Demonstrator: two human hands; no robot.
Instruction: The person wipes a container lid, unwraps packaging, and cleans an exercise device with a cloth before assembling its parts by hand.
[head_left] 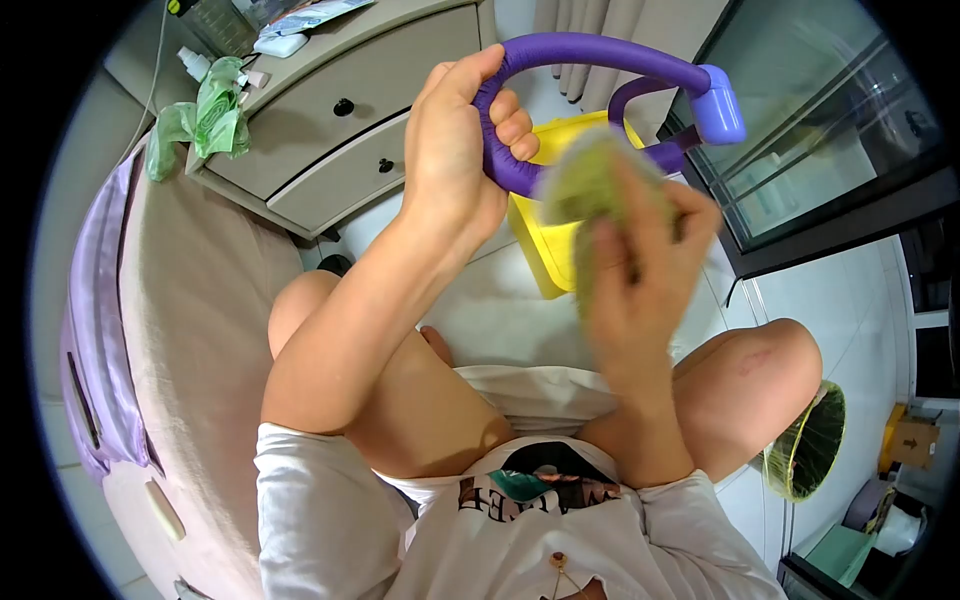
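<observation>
A purple padded loop (600, 50) with a lighter purple plastic end piece (720, 105) is held up in front of me. My left hand (455, 135) wraps round its left side, fingers curled through the loop. My right hand (640, 250) is blurred by motion and grips a green cloth (590, 180) against or very near the loop's lower edge. Behind and below the loop stands a yellow container (540, 250), partly hidden by the cloth and my right hand.
A drawer cabinet (385, 75) with a green plastic bag (220, 110) stands at upper left, beside a beige padded surface (190, 330). At right are a dark-framed glass door (800, 100) and a lined bin (815, 440). My bent knees flank the floor.
</observation>
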